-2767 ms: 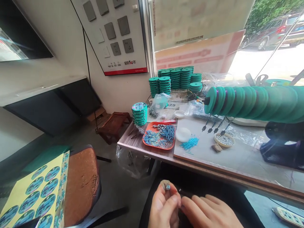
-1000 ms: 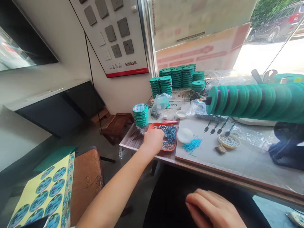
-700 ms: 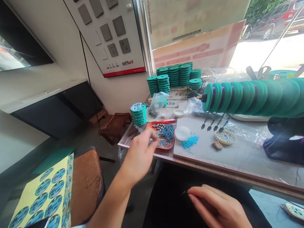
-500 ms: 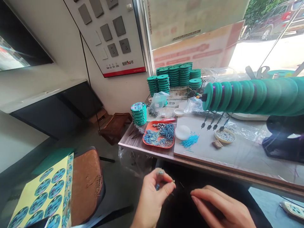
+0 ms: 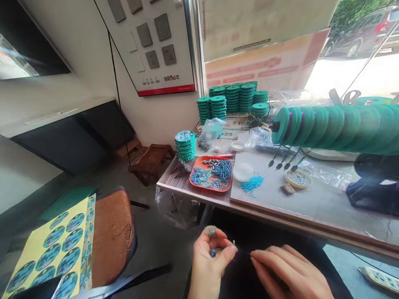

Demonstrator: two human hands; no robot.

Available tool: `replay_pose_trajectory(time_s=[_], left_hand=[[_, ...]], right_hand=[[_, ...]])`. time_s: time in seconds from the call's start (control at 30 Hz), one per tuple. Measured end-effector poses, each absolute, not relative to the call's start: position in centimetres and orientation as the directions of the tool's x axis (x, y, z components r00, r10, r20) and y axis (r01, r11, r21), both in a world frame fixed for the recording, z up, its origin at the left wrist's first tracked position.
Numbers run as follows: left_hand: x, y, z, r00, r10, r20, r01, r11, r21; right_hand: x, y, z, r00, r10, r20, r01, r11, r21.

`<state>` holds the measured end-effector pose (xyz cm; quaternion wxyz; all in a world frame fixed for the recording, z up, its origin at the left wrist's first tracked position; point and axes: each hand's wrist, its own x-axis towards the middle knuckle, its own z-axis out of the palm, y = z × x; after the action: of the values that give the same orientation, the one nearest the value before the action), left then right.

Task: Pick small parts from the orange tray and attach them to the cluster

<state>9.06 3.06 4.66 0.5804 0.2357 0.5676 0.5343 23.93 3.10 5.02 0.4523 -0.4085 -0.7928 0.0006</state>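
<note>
My left hand (image 5: 209, 261) is low in front of my lap, its fingers pinched around a few small grey and blue parts (image 5: 211, 231). My right hand (image 5: 288, 273) lies close to its right, fingers together, with a thin dark thread or wire at the fingertips (image 5: 249, 254); I cannot make out how it is held. The orange tray (image 5: 196, 185) of blue and grey small parts sits on the table's left end, well beyond both hands.
Stacks of green spools (image 5: 232, 101) stand at the back of the table (image 5: 280, 216), one stack (image 5: 185, 145) near the tray. A long row of green spools (image 5: 336, 128) hangs on a rod at right. A brown-seated chair (image 5: 112, 236) and a yellow sticker sheet (image 5: 46, 249) are at left.
My left hand reached out to the orange tray, picked up small parts, and came back to my lap beside the right hand. The right hand stayed in my lap.
</note>
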Motion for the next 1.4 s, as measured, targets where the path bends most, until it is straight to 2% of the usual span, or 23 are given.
replay_pose_trajectory(time_s=[0.3,0.67,0.8,0.93,1.03,1.13,1.2,1.27,1.4], left_hand=[[9.1,3.0,4.6,-0.229,0.882,-0.412,-0.37,0.313,0.875],[9.0,2.9,4.3,-0.241,0.913,-0.329,-0.333,0.241,0.912],[9.4,2.7,4.6,-0.297,0.929,-0.221,-0.225,0.157,0.962],[10.2,2.1,4.8,-0.37,0.923,-0.104,-0.032,0.099,0.995],[10.7,1.7,4.9,-0.382,0.924,-0.008,0.103,0.052,0.993],[10.8,1.6,4.8,-0.367,0.93,0.027,0.149,0.03,0.988],[10.6,1.7,4.7,-0.344,0.939,-0.007,0.104,0.046,0.994],[10.3,1.9,4.5,-0.295,0.952,-0.076,-0.024,0.073,0.997],[9.9,2.6,4.0,-0.155,0.979,-0.134,-0.244,0.093,0.965]], right_hand=[[23.9,3.1,4.7,-0.286,0.653,0.701,0.649,0.67,-0.359],[24.2,2.9,3.7,-0.302,0.658,0.69,0.657,0.668,-0.35],[23.9,2.7,3.3,-0.313,0.683,0.66,0.668,0.652,-0.358],[23.5,2.7,3.2,-0.274,0.74,0.615,0.683,0.599,-0.417],[23.7,2.9,3.4,-0.305,0.737,0.603,0.658,0.621,-0.426],[23.9,2.9,3.5,-0.342,0.737,0.583,0.622,0.642,-0.448],[23.9,2.9,3.4,-0.306,0.763,0.569,0.62,0.614,-0.489],[23.7,2.9,3.3,-0.267,0.769,0.58,0.63,0.595,-0.499],[23.7,3.2,3.4,-0.3,0.705,0.642,0.643,0.647,-0.41]])
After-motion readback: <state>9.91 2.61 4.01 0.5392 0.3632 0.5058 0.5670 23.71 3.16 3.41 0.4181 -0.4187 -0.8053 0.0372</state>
